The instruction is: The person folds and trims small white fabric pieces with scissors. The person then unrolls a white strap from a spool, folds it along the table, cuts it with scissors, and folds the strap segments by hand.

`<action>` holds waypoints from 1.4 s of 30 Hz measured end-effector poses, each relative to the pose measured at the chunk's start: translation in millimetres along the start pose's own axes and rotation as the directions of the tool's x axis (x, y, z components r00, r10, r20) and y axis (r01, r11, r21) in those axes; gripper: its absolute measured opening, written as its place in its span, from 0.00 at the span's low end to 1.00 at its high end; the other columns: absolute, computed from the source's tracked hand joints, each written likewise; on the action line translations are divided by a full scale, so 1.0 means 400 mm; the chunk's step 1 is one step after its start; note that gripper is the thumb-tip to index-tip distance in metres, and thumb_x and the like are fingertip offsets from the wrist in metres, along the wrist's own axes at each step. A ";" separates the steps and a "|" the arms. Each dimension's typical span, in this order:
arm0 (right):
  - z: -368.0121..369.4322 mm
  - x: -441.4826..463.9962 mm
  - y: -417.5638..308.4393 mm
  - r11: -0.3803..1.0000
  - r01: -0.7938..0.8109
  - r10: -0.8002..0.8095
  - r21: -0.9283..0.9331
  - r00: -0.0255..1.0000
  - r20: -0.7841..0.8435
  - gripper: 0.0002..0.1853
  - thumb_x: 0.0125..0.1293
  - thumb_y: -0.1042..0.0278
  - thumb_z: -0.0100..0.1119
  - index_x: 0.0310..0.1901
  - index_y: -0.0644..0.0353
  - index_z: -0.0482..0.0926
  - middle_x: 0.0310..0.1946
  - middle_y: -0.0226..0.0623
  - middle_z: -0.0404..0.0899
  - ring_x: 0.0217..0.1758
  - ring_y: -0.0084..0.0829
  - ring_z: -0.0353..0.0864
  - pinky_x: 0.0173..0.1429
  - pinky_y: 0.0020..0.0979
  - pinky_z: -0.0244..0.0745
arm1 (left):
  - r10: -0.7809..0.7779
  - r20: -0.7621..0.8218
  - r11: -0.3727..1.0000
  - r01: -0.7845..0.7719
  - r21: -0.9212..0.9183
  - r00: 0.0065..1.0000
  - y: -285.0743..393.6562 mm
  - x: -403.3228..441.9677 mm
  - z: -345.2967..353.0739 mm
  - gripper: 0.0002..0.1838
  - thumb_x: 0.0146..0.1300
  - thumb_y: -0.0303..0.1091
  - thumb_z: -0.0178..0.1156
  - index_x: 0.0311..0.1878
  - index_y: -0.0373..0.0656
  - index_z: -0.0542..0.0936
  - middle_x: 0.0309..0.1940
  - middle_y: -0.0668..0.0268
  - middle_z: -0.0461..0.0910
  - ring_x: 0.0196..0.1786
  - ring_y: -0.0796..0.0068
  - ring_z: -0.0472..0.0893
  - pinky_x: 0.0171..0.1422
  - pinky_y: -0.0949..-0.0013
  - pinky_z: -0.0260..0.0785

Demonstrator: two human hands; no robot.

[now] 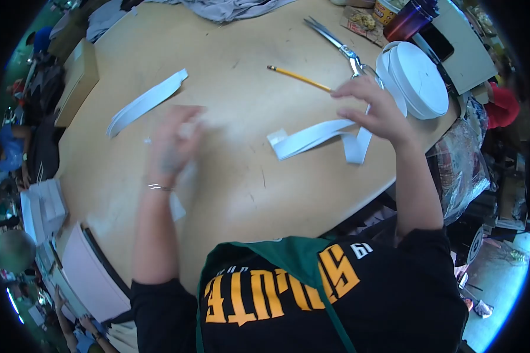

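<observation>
My left hand (179,141) is smeared by motion above the table, its wrist over a small whitish piece (177,207); whether the fingers hold anything is unclear. A short white strip (147,103) lies just beyond it. On the other side, my right hand (378,110) hovers with thumb and fingers apart. Beneath it runs a folded length of white band (312,136), leading toward a big white roll (419,79). The index fingertip is at the end of a yellow pencil (300,77). Steel scissors (334,40) lie beyond, their handles partly behind the hand.
At the table's far right stand a dark tumbler (409,20), a yellow tub (385,10) and a black phone (437,43). Grey cloth (232,8) lies along the far edge. A cardboard box (78,79) borders the left side. Other people are in the left background.
</observation>
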State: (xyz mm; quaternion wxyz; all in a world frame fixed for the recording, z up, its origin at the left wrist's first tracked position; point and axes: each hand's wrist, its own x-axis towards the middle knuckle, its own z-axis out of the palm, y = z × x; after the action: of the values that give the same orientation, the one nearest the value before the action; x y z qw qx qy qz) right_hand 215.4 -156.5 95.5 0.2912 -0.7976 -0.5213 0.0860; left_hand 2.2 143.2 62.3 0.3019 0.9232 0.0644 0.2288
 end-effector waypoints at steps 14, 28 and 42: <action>0.199 -0.064 -0.054 0.953 0.229 -0.239 -0.199 0.971 -0.028 0.09 0.49 0.72 0.59 0.35 0.50 0.78 0.33 0.24 0.76 0.43 0.31 0.72 0.54 0.35 0.63 | -0.099 -0.024 0.995 0.099 0.002 0.995 0.213 -0.191 0.180 0.24 0.53 0.30 0.64 0.53 0.38 0.70 0.50 0.56 0.71 0.45 0.67 0.77 0.48 0.69 0.71; 0.392 -0.081 -0.276 0.716 0.515 -0.666 -0.472 0.707 -0.237 0.13 0.49 0.69 0.53 0.38 0.58 0.78 0.34 0.26 0.75 0.46 0.29 0.74 0.49 0.31 0.65 | -0.721 0.244 0.370 0.658 -0.656 0.649 0.213 -0.317 0.009 0.25 0.57 0.33 0.64 0.55 0.36 0.66 0.33 0.66 0.77 0.34 0.78 0.79 0.37 0.78 0.70; 0.385 -0.097 -0.284 0.707 0.554 -0.693 -0.439 0.668 -0.272 0.13 0.48 0.68 0.54 0.37 0.57 0.78 0.33 0.26 0.75 0.46 0.28 0.75 0.51 0.31 0.64 | -0.715 0.222 0.506 0.710 -0.490 0.663 0.220 -0.284 0.030 0.24 0.57 0.40 0.64 0.53 0.39 0.70 0.39 0.65 0.76 0.39 0.76 0.77 0.38 0.76 0.71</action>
State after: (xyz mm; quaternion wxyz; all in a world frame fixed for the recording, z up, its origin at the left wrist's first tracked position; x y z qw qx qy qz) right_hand 41.5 -100.6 26.6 0.2738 -0.6015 -0.6969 -0.2783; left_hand -94.7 36.6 61.9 0.6142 0.6890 0.3724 0.0968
